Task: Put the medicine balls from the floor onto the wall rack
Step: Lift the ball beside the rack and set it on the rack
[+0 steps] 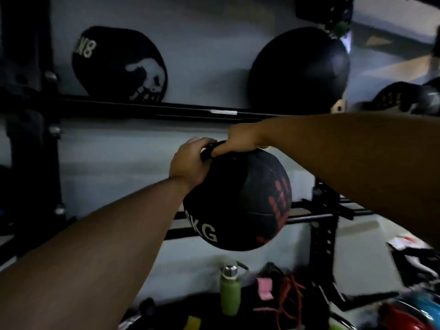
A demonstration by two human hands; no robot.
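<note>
A black medicine ball point(240, 206) with red markings and white "KG" lettering hangs in the air in front of the wall, level with the lower rack rail point(309, 216). My left hand point(190, 161) and my right hand point(245, 139) both grip the strap at its top. On the upper rack rail point(147, 108) rest two black balls: one with a white skull print point(119, 65) at the left and a plain one point(300, 70) at the right.
A black upright post point(33, 139) with bolts stands at the left. Below the ball are a green bottle point(229, 291), red cord point(289, 298), pink straps and other clutter. More gear hangs at the top right.
</note>
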